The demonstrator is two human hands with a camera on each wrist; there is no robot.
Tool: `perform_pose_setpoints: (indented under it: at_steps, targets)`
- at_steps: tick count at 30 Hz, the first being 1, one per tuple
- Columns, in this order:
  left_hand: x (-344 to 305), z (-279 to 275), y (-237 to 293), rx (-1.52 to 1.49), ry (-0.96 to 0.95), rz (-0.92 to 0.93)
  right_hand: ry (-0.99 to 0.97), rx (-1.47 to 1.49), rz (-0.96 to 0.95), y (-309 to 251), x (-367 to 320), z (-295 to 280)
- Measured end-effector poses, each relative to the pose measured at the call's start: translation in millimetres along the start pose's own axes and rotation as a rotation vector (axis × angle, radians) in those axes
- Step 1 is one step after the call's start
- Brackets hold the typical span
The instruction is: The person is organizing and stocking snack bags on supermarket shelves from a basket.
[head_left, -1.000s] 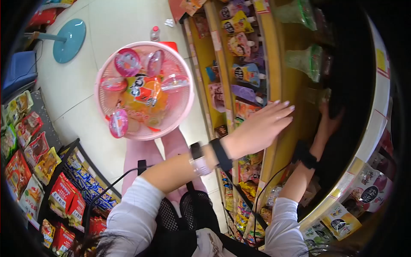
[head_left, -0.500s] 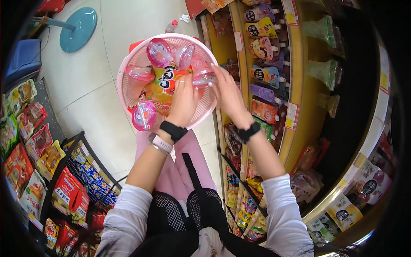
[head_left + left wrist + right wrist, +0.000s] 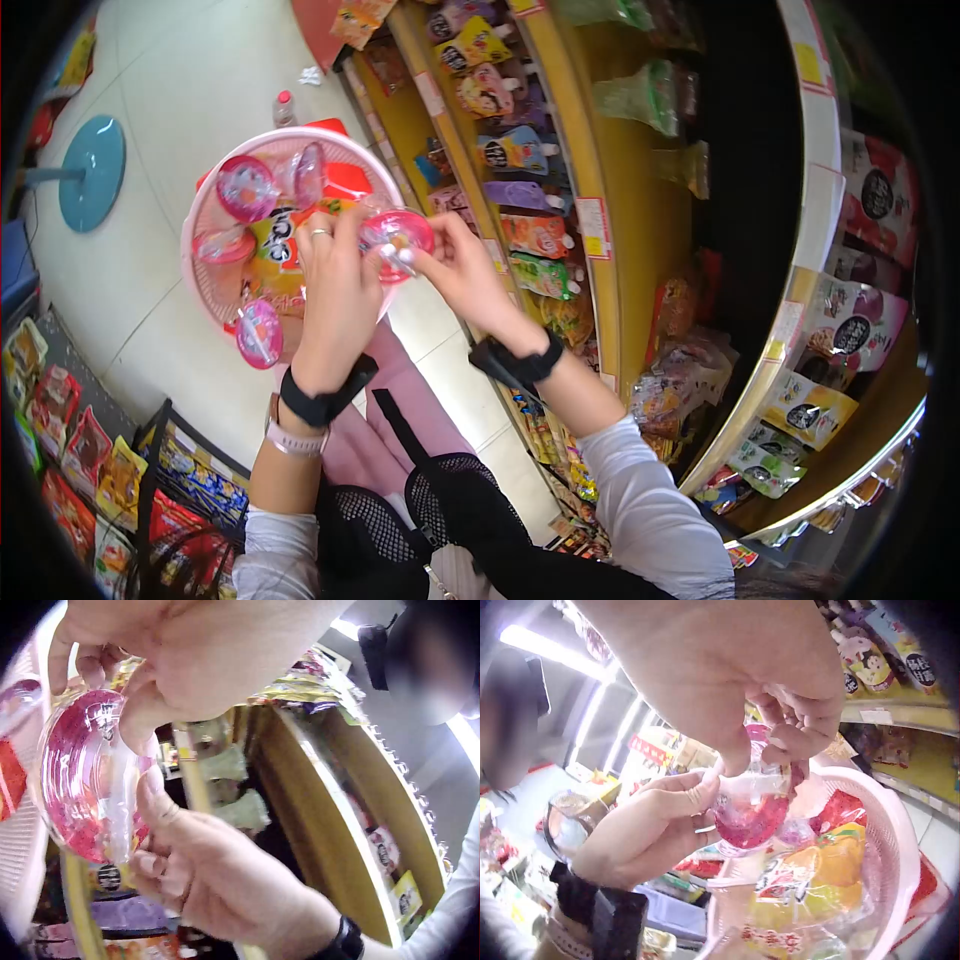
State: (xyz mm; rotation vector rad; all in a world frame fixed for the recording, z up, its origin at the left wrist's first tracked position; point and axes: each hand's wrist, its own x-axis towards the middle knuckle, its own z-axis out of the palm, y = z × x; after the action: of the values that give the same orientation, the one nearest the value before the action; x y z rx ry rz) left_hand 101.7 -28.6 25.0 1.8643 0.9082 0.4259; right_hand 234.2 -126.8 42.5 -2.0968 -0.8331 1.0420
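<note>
Both hands hold a round, clear plastic cup (image 3: 402, 232) with a pink speckled end, up over the right side of a pink basket (image 3: 190, 245). My left hand (image 3: 340, 285) grips its left side, fingers curled at the far edge. From the right, the thumb and fingers of my right hand (image 3: 468, 285) pinch it. In the left wrist view a pale strip runs down the cup (image 3: 79, 776). The basket bears an orange-and-yellow bag (image 3: 802, 881) and several similar pink cups, one pink cup (image 3: 247, 188) at the far rim and another pink cup (image 3: 260, 332) at the near rim.
Shelves on the right carry spouted pouches (image 3: 515, 150) and green-topped clear packs (image 3: 650, 95). Snack packets (image 3: 70, 400) fill a rack at lower left. A small bottle (image 3: 285, 108) stands on the floor behind the basket, and a blue round base (image 3: 95, 175) is farther left.
Both hands have come from the right-hand shelf to the basket. They have since taken hold of the cup at its right side and raised it. The head view has turned right.
</note>
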Motion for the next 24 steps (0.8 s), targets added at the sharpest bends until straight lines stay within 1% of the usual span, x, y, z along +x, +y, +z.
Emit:
perform_pose_setpoints:
  at_steps: [1,2,3,4,5,6,7,8,9,10,11,13,14,15,16,17,19,20,21,22,23,24]
  targets:
    - [2.1,-9.1,24.7,0.009,-0.059,0.029,0.034,0.126,0.005,5.9,-13.1,-3.9]
    - [5.7,-13.0,45.2,0.025,-0.111,0.054,0.102,0.231,0.018,-0.9,-27.2,-11.5]
    - [9.7,-11.4,62.3,0.025,-0.112,0.065,0.164,0.339,0.028,-10.8,-41.5,-22.7]
    - [12.2,-7.6,79.9,-0.021,-0.13,0.178,0.207,0.369,0.01,-16.0,-54.5,-37.4]
    - [13.2,-0.2,96.2,-0.067,-0.15,0.289,0.253,0.432,0.099,-19.4,-68.2,-54.2]
    - [12.8,11.9,113.0,-0.128,-0.17,0.337,0.344,0.43,0.085,-19.7,-79.4,-67.4]
    - [12.2,25.1,130.2,-0.191,-0.192,0.384,0.442,0.43,0.122,-24.1,-90.9,-80.9]
    - [11.2,35.4,147.3,-0.243,-0.185,0.466,0.513,0.402,0.116,-16.3,-102.1,-98.2]
    - [10.2,43.9,164.0,-0.296,-0.178,0.548,0.612,0.481,0.078,-14.9,-108.4,-110.2]
    - [9.3,51.3,180.8,-0.276,-0.182,0.591,0.741,0.507,0.104,-17.0,-111.7,-121.1]
    - [8.1,59.7,196.1,-0.256,-0.186,0.632,0.766,0.476,0.081,-5.9,-121.5,-140.1]
    - [12.3,89.5,212.3,-0.307,-0.188,0.67,0.896,0.554,0.078,-14.9,-118.1,-159.1]
    - [14.0,100.5,219.9,-0.271,-0.178,0.709,0.899,0.555,0.076,-12.7,-116.9,-168.3]
    - [16.7,111.8,225.5,-0.232,-0.166,0.75,0.944,0.547,0.071,-9.8,-114.8,-176.6]
    - [21.2,122.7,229.1,-0.196,-0.158,0.763,0.987,0.54,0.068,-6.6,-113.5,-184.1]
    - [24.5,131.4,229.8,-0.19,-0.156,0.76,0.981,0.544,0.068,2.6,-114.2,-192.8]
    - [32.5,145.1,229.3,-0.073,-0.23,0.798,0.933,0.501,0.076,24.0,-112.0,-205.4]
    - [36.4,151.4,228.6,-0.067,-0.231,0.799,0.918,0.563,0.059,31.2,-111.5,-209.7]
    - [39.8,157.2,227.3,-0.092,-0.179,0.807,0.918,0.569,0.058,29.3,-108.4,-211.9]
    - [42.0,162.6,226.3,-0.119,-0.129,0.812,0.861,0.611,0.078,22.9,-105.1,-214.0]
    - [43.2,167.8,225.1,-0.118,-0.132,0.811,0.804,0.651,0.099,19.0,-102.2,-216.4]
    - [44.9,170.2,223.9,-0.169,-0.142,0.771,0.783,0.688,0.092,19.8,-97.5,-219.8]
